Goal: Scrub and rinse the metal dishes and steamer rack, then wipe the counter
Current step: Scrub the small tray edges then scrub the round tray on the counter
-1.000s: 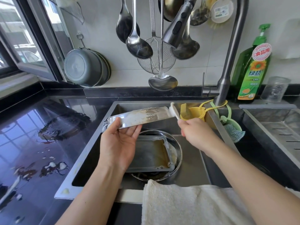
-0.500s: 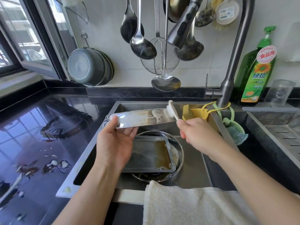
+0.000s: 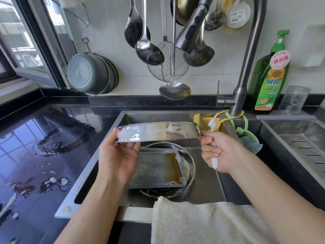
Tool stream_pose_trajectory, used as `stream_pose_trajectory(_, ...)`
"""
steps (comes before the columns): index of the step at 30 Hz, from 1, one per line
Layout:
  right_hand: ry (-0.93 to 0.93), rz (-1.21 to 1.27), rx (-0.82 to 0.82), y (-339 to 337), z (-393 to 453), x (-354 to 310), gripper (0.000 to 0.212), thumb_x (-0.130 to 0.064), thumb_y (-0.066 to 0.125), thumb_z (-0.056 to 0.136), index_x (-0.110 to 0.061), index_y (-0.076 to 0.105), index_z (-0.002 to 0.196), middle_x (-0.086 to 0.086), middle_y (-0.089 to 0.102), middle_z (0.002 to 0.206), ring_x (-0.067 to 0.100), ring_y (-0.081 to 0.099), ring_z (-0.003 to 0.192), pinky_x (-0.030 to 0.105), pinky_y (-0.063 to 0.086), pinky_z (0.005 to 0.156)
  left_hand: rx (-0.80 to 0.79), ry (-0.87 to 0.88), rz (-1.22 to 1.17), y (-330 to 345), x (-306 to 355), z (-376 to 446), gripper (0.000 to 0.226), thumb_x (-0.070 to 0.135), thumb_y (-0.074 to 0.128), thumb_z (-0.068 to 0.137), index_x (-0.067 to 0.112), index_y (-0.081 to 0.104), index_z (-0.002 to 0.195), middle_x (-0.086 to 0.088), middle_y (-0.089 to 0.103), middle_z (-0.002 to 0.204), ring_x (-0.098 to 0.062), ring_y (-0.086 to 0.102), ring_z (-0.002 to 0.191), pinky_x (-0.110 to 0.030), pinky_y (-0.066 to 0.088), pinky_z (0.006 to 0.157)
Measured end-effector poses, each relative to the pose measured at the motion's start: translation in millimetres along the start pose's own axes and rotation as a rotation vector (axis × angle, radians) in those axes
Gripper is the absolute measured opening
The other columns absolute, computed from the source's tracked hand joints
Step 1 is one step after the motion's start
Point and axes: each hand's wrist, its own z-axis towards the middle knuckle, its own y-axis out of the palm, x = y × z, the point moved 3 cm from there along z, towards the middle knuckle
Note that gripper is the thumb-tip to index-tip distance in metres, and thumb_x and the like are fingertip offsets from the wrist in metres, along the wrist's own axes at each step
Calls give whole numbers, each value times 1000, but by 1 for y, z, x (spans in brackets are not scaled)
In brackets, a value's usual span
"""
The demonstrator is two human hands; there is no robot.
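While the left hand (image 3: 119, 155) grips the left end of a long metal dish (image 3: 158, 132) held on edge over the sink (image 3: 207, 176), the right hand (image 3: 218, 154) is clenched round a white brush (image 3: 213, 128) — its soapy head sticks up at the dish's right end, at about 1 o'clock from the knuckles. By my reading the task is in its early part: the held dish carries suds and brown streaks across its middle, so scrubbing looks under way and rinsing not yet begun, with no water visible from the tap (image 3: 246, 67). Below it, at 6 o'clock, a tray (image 3: 158, 166) with brown liquid pooled along its right side sits on a round pan (image 3: 190, 164), both seemingly unwashed. Puddles and white blobs lie on the dark bench (image 3: 44, 155) at 9 o'clock, so the wipe is also left; a towel (image 3: 202, 224) is draped over the sink's near rim. Whether the steamer rack is present I cannot tell — it may be under the tray, where the pan's inside is hidden. Whether the brush head touches the dish or stands just beside it is hard to make out, and the dish's far face is out of sight.
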Motion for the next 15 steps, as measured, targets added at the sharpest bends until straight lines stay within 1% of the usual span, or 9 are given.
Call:
stream_pose_trajectory(2, 12, 32, -9, 4, 0, 7, 26, -23, 52, 105, -10, 53, 82, -9, 43, 48, 3, 24, 25, 14, 16, 26, -21, -38, 23, 6, -6, -5, 26, 32, 54, 105, 11, 66, 95, -11, 76, 100, -24, 75, 102, -40, 62, 89)
stream_pose_trajectory(3, 13, 24, -10, 8, 1, 14, 24, -22, 52, 105, -9, 54, 84, -8, 45, 49, 3, 24, 25, 15, 16, 26, -49, -76, 87, 10, -13, -9, 26, 33, 56, 105, 11, 65, 94, -14, 76, 101, -27, 76, 102, -40, 63, 89)
stream_pose_trajectory(5, 7, -41, -14, 17, 4, 30, 20, -22, 54, 104, -9, 57, 89, -7, 49, 53, 3, 25, 26, 16, 18, 26, -115, -174, 246, 16, -31, -16, 22, 21, 56, 102, 7, 70, 92, -20, 75, 106, -32, 74, 104, -43, 59, 96)
stream_pose_trajectory(7, -27, -172, -22, 26, 4, 40, 23, -27, 59, 103, -7, 60, 91, -5, 52, 56, 4, 27, 29, 18, 20, 27, -121, -227, 304, 18, -41, -18, 22, 3, 52, 97, -1, 74, 91, -23, 73, 108, -31, 75, 99, -42, 60, 94)
stream_pose_trajectory(9, -84, -411, -20, 31, -2, 39, 35, -38, 60, 102, -5, 63, 91, -3, 51, 56, 6, 27, 33, 20, 21, 32, -63, -218, 264, 16, -38, -15, 19, -4, 50, 96, -4, 69, 99, -22, 71, 109, -30, 74, 96, -38, 63, 87)
stream_pose_trajectory(10, -129, -573, 2, 32, -7, 34, 43, -47, 57, 101, -5, 64, 93, -3, 50, 57, 7, 28, 36, 22, 21, 34, -49, -210, 246, 16, -35, -13, 18, -5, 50, 97, -4, 66, 103, -22, 72, 109, -30, 75, 96, -38, 63, 87)
stream_pose_trajectory(12, -259, -923, 123, 30, -17, 20, 55, -59, 41, 103, -9, 63, 98, -2, 51, 64, 10, 36, 45, 26, 28, 42, -54, -202, 219, 15, -33, -13, 19, -7, 50, 98, -2, 64, 110, -21, 75, 109, -30, 76, 99, -40, 61, 91)
stream_pose_trajectory(14, -457, -1236, 269, 27, -24, 6, 51, -50, 27, 109, -14, 62, 99, 0, 58, 78, 13, 50, 63, 31, 39, 57, -73, -193, 214, 16, -35, -15, 24, -9, 52, 97, 0, 63, 116, -20, 75, 113, -30, 75, 104, -42, 59, 94)
stream_pose_trajectory(15, -547, -1348, 314, 27, -26, 1, 47, -43, 25, 110, -15, 61, 99, 2, 60, 84, 15, 54, 72, 34, 41, 64, -81, -187, 214, 17, -36, -15, 27, -9, 54, 95, 1, 63, 118, -20, 75, 115, -30, 75, 105, -43, 59, 95)
